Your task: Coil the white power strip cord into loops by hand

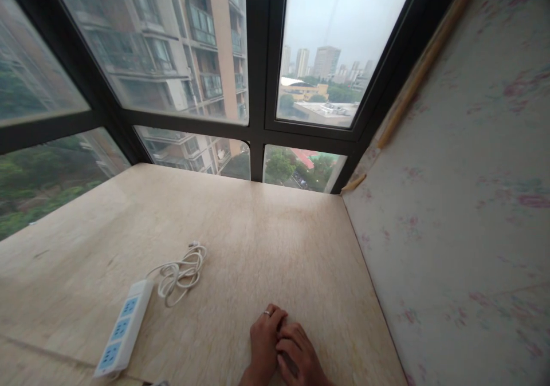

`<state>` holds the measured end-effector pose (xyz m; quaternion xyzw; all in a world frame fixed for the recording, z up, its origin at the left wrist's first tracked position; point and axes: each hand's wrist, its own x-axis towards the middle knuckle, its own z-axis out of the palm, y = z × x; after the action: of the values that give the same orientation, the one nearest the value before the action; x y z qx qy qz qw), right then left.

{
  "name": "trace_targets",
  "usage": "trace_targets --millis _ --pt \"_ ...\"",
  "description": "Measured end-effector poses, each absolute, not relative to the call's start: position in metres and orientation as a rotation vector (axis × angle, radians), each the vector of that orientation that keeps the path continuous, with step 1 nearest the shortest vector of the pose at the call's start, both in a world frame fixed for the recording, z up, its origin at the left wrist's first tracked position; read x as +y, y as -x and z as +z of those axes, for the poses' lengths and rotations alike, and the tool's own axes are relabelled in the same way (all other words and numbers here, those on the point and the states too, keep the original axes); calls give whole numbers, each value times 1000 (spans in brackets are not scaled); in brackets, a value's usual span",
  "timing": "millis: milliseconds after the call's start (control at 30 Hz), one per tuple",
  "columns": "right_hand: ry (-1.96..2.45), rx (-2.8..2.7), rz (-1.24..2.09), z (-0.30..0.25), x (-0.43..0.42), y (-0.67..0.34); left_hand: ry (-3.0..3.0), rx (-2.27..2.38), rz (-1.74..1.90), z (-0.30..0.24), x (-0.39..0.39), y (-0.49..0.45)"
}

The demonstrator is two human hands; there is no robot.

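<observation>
My left hand (263, 341), a ring on one finger, rests on the beige stone sill (266, 231) at the bottom middle, its fingers curled in. Touching it on the right is my right hand (301, 358), whose bent fingers press against the left hand's fingers. I see nothing held in either hand. The nearest thing is a white power strip (122, 331) with blue sockets, lying to the left of my hands. Its white cable (181, 271) lies coiled just beyond it.
Dark-framed windows (258, 128) close off the far and left sides of the sill, with tall buildings and trees outside. A wall with pale floral paper (464, 203) runs along the right edge.
</observation>
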<state>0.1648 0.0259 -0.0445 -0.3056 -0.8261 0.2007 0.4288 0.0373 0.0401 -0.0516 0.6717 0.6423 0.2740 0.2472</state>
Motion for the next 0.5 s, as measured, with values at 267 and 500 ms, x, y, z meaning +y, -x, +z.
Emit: trace_targets --millis 267,500 --pt "756 -2104 491 -45 27 -163 -1893 1705 775 -56 38 -35" --pt "764 -2136 559 -43 16 -166 -1963 1529 643 -40 31 -28"
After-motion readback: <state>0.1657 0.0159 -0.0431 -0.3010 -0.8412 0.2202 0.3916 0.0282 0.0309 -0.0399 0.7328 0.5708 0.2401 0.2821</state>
